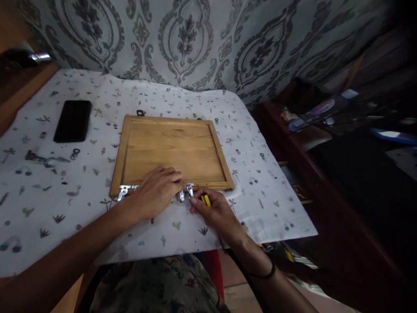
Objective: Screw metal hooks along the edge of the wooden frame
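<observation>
A shallow framed wooden panel (172, 148) lies on the cloth-covered table. Along its near edge are a shiny metal latch (123, 191) at the left corner and another metal latch (190, 188) right of the middle. Across that near edge lies my left hand (159, 191), fingers bent and close together, fingertips by a small metal piece (181, 196). My right hand (211, 211) is closed at the edge, thumb and fingertips at the right latch. A yellow-handled tool (206, 200) shows between its fingers; the rest of it is hidden.
A black phone (73, 121) lies at the left, with a metal tool (47, 160) and a small ring fitting (75, 153) nearer me. Another small fitting (262, 156) sits to the right. A dark red cabinet (325, 174) with a plastic bottle (322, 111) stands beyond the table's right edge.
</observation>
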Demonstrator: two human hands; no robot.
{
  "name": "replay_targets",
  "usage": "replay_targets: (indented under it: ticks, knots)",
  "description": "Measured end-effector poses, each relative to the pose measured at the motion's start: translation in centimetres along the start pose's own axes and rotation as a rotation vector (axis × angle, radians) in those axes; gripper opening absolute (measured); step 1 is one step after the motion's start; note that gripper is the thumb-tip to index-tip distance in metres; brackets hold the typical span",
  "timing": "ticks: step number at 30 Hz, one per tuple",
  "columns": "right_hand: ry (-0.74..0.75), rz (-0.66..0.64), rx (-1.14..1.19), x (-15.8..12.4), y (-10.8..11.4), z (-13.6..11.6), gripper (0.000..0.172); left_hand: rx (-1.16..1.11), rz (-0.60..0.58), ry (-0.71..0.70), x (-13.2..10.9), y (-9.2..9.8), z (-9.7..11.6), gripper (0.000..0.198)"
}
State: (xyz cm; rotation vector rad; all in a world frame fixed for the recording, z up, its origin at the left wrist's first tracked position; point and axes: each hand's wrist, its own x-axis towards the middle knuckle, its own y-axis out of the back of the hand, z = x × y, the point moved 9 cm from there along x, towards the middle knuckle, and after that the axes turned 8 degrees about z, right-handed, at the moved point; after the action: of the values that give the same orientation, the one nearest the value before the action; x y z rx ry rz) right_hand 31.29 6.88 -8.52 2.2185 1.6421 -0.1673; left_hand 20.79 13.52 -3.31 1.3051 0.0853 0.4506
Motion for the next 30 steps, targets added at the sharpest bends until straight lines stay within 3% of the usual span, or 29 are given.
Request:
replay_targets:
  ticks: [13,23,30]
  knots:
    - [-0.009,-0.003,-0.012,-0.06,-0.03,0.31,0.029,-0.014,0.032,-0.003,-0.02,0.03,0.07,0.022]
    - [-0.015,-0.005,-0.044,-0.06,-0.06,0.18,0.027,-0.087,0.114,-0.135,-0.55,0.33,0.61,0.029]
    - [-0.009,-0.02,-0.015,-0.04,-0.18,-0.08,0.027,-0.107,0.081,-0.142,-0.47,-0.14,0.54,0.027]
